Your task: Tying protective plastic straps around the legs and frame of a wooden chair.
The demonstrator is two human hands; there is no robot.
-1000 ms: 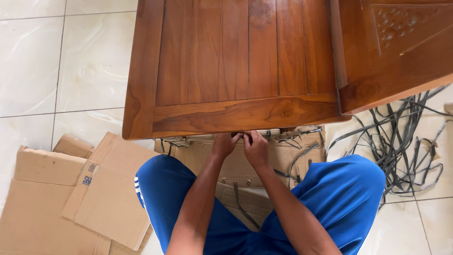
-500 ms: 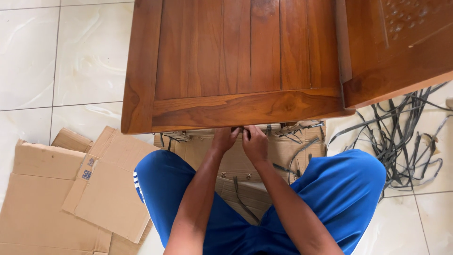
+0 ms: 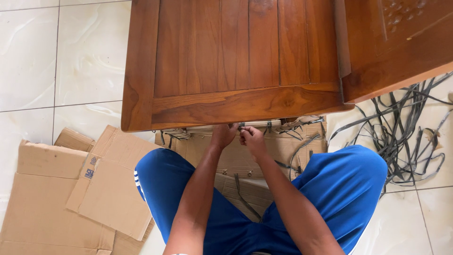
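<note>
Left hand: we see our left hand (image 3: 222, 135) up at the near edge of the wooden furniture panel (image 3: 222, 61), fingers curled around something at a pale rod or bar (image 3: 255, 124) under that edge; fingertips partly hidden by the wood, so we cannot tell the exact grip.
Right hand: our right hand (image 3: 251, 138) sits just beside the left, touching or nearly so, fingers clenched in a pinch on a thin dark strap (image 3: 241, 127) at the bar.
Strap location: under the panel's front edge, at the middle of the bar, right between our two hands; more strap ends wrap the bar to either side.
Panel: brown slatted wood with a frame, fills the top middle of the view; it overhangs the bar and our fingertips.
Second wood piece: a carved brown board (image 3: 401, 42) at upper right, touching the panel's right side, tilted.
Cardboard under hands: a flat brown cardboard sheet (image 3: 288, 151) lies below the bar, between our knees.
Legs: our blue trousers (image 3: 344, 189), knees spread either side of the forearms.
Loose straps: a tangle of dark straps (image 3: 406, 137) on the floor at right, well apart from our hands.
Other cardboard: flattened boxes (image 3: 56, 189) at lower left.
Floor: pale glossy tiles (image 3: 61, 56).
</note>
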